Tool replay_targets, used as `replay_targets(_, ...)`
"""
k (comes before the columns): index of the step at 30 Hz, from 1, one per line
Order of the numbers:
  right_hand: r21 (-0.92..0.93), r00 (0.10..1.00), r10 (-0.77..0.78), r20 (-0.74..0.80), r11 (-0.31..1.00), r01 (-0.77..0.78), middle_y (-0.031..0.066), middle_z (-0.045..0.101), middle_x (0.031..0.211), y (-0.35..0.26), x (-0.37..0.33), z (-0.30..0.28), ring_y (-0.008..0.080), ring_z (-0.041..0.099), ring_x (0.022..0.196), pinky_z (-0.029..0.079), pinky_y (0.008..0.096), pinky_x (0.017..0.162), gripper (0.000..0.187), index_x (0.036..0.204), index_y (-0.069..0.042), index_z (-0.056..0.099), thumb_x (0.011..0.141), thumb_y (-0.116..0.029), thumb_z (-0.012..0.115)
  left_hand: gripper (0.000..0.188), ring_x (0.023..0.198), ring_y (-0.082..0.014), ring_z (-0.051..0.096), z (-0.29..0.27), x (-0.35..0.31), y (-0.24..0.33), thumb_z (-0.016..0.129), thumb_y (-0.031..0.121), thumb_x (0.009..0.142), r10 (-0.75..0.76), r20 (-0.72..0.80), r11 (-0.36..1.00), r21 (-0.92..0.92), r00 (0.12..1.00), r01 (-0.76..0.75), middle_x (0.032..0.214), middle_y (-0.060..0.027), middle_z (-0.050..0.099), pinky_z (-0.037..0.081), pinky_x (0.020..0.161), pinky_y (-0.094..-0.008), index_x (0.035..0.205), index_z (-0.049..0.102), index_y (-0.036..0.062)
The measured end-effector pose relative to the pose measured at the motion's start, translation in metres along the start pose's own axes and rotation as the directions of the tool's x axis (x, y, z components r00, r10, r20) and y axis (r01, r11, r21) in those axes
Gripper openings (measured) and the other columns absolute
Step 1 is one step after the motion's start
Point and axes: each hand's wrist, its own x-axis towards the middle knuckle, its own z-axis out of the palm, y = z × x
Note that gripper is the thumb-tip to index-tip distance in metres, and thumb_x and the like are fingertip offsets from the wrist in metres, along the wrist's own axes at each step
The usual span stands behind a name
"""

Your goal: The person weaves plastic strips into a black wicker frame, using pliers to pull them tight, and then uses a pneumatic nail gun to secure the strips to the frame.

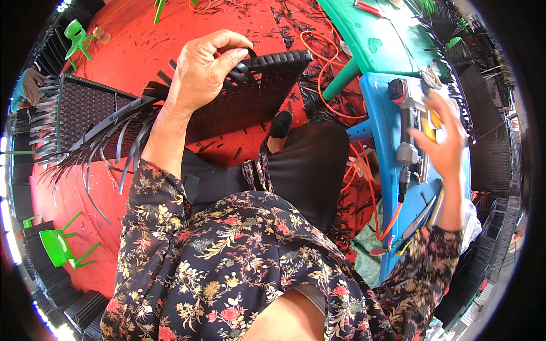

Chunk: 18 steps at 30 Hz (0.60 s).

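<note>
My left hand (207, 71) is closed, thumb and forefinger pinching a black plastic strip at the upper edge of a black woven panel (250, 94). The panel stands tilted over my lap, with many loose strips (122, 142) fanning out from its left side. On the right, my right hand (446, 136) is spread open and slightly blurred, above a blue plastic stool (372, 96). Just left of its thumb lies an air tool (406, 128) with a dark grip and a metal body, joined to an orange hose (392, 227). Some yellow-handled tools (427, 128) lie partly hidden behind my fingers.
A green table (392, 42) with red-handled pliers (368, 8) stands beyond the stool. Orange hose (327, 62) coils on the red floor (222, 23), among scattered black scraps. Another woven panel (96, 99) lies left, near a gloved hand (28, 88). Green chairs (56, 247) stand farther left.
</note>
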Motion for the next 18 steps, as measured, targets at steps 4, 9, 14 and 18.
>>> replay_targets(4,-0.004,0.855,-0.515,0.062,0.856,0.517,0.0104,0.058,0.093,-0.085,0.074,0.046,0.0302,0.055,0.090,0.046,0.0386,0.080,0.044,0.100,-0.004,0.058,0.062,-0.016,0.076,0.010,0.079,-0.0066,0.060,0.004,-0.004,-0.002,0.058,0.000,0.086,0.016,0.041,0.997,0.071,0.999,-0.019,0.084,-0.0011,0.065,0.047,0.072,-0.0203,0.093,0.065,0.0012)
replay_targets(9,0.025,0.835,-0.536,0.121,0.843,0.537,0.0118,0.056,0.086,-0.080,0.097,0.075,0.0299,0.056,0.088,0.048,0.0400,0.076,0.038,0.096,-0.003,0.062,0.065,-0.022,0.071,0.007,0.075,-0.0054,0.058,0.024,-0.004,0.011,0.059,0.000,0.085,0.032,0.040,0.996,0.086,0.999,-0.035,0.083,-0.0003,0.065,0.047,0.068,-0.0202,0.090,0.065,0.0012)
replay_targets(14,0.074,0.793,-0.587,0.165,0.809,0.583,0.0120,0.056,0.086,-0.083,0.109,0.083,0.0309,0.055,0.085,0.046,0.0396,0.076,0.040,0.094,-0.002,0.061,0.059,-0.015,0.073,0.006,0.072,-0.0052,0.057,0.027,-0.006,0.011,0.061,0.002,0.085,0.071,0.014,0.989,0.129,0.997,-0.072,0.081,-0.0002,0.065,0.046,0.063,-0.0202,0.089,0.065,0.0017)
replay_targets(18,0.028,0.741,-0.643,0.195,0.758,0.651,0.0112,0.054,0.081,-0.087,0.121,0.083,0.0313,0.056,0.082,0.048,0.0412,0.072,0.026,0.088,-0.006,0.060,0.064,-0.013,0.069,0.006,0.070,-0.0043,0.056,0.025,-0.006,0.012,0.061,0.001,0.085,0.095,0.016,0.987,0.131,0.995,-0.096,0.080,-0.0001,0.064,0.045,0.062,-0.0190,0.090,0.065,0.0018)
